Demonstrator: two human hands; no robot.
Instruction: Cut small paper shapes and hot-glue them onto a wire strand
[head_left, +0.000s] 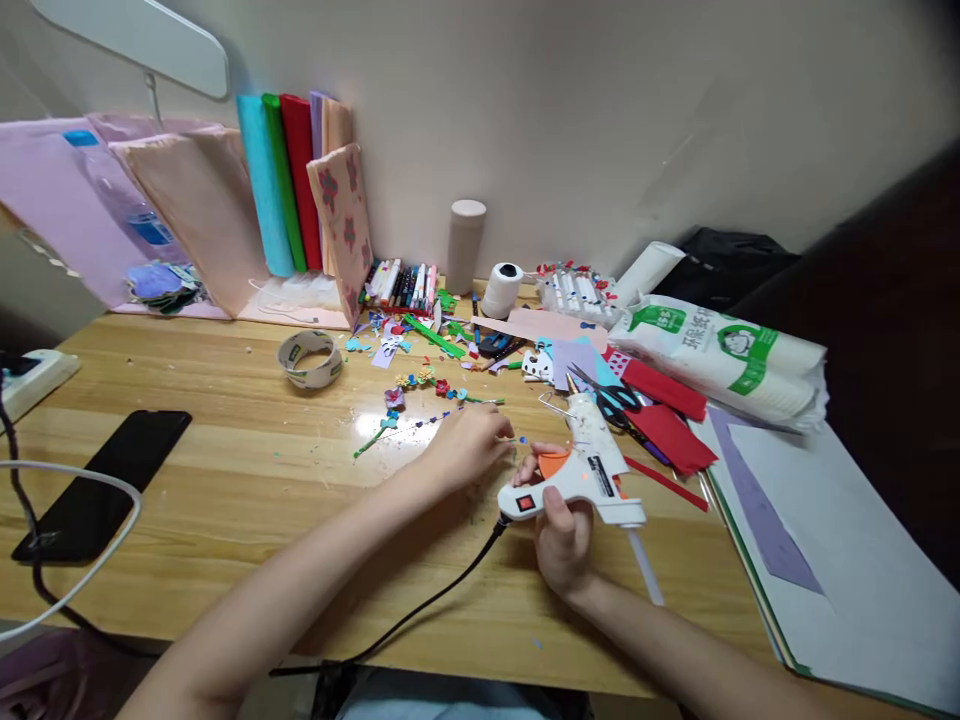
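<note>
My right hand (562, 540) is wrapped round the handle of a white hot glue gun (596, 440) with an orange trigger and a red switch. The gun's nozzle points away from me, and a clear glue stick (646, 565) sticks out of its back end. Low over the table, my left hand (472, 440) has its fingers pinched together; what they hold is too small to make out. A tiny blue piece (523, 440) shows just beyond those fingertips. Behind that hand lies a curved green stem garland (441, 388) with small colourful paper flowers.
Paper scraps (435, 335), scissors (611, 395) and red paper pieces (671, 435) lie behind the gun. A tape roll (310, 360) and a phone (105, 485) are at left. The gun's black cord (442, 595) crosses the front. White sheets (847, 560) cover the right side.
</note>
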